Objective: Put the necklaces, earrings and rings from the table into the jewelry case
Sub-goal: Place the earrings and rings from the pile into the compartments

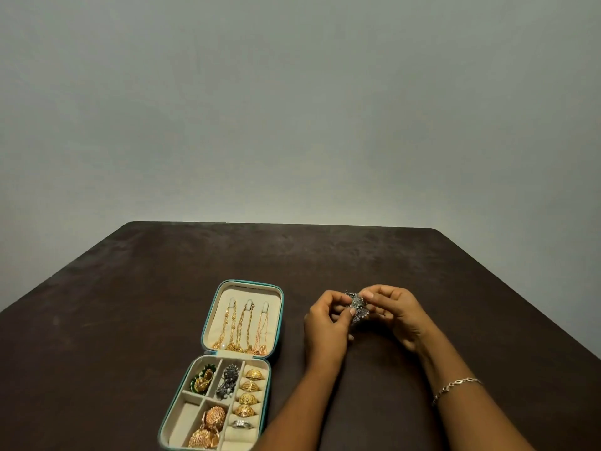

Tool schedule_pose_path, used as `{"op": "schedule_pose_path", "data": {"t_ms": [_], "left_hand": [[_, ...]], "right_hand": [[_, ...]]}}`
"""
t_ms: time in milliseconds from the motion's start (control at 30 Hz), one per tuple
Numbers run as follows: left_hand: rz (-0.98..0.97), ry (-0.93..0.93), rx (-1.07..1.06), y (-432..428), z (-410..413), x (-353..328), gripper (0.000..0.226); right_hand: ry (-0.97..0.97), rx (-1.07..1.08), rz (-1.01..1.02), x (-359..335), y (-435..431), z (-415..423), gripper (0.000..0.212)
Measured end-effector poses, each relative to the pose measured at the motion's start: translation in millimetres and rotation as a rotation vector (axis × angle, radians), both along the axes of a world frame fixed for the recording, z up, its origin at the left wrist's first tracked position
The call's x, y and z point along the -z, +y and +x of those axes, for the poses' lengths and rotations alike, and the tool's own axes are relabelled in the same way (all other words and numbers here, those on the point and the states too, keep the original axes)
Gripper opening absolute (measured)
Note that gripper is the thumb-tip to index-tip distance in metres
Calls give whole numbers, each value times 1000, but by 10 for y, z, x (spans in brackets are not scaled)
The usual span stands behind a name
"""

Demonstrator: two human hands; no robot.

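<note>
Okay, earring step. The left hand (pixel 328 323) and right hand (pixel 395 315) meet above the dark table (pixel 130 304), to the right of the open jewelry case (pixel 247 291) and well apart from it. Between them is a dark silver earring (pixel 356 305): left thumb and forefinger pinch its lower side, right fingertips pinch its upper side, and the other fingers are curled in. It's off the table and not in the case yet.

The case looks nearly full. Three gold necklaces (pixel 242 327) hang in the lid and the rings (pixel 248 390) sit in the right-hand roll. A similar silver earring (pixel 227 380) lies in the top-middle compartment.

Probably the last loose piece, since no other jewelry shows on the table. The next move likely needs a carry leftward over the tray and a low release into that top-middle compartment beside its mate. Dangly bits could snag on the divider.
</note>
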State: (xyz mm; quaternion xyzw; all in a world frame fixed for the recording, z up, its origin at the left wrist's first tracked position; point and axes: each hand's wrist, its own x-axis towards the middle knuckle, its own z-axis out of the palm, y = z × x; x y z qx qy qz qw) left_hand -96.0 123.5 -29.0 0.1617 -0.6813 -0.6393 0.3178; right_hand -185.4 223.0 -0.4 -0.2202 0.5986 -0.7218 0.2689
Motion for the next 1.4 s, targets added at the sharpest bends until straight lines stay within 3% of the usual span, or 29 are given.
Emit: {"op": "schedule_pose_path", "data": {"t_ms": [333, 633, 967, 1233, 1400], "left_hand": [[-50, -46, -33, 34, 39, -30, 28], [-168, -100, -62, 172, 392, -12, 20], [-171, -118, -60, 352, 992, -68, 18], [-287, -94, -65, 331, 1490, -200, 26], [-410, -41, -111, -60, 1844, -370, 24]], "right_hand": [[64, 135, -61, 43, 12, 265, 10], [157, 233, 10, 120, 138, 715, 13], [151, 234, 23, 104, 282, 1294, 10], [151, 212, 31, -15, 180, 1753, 12], [303, 189, 7, -118, -94, 1968, 14]]}}
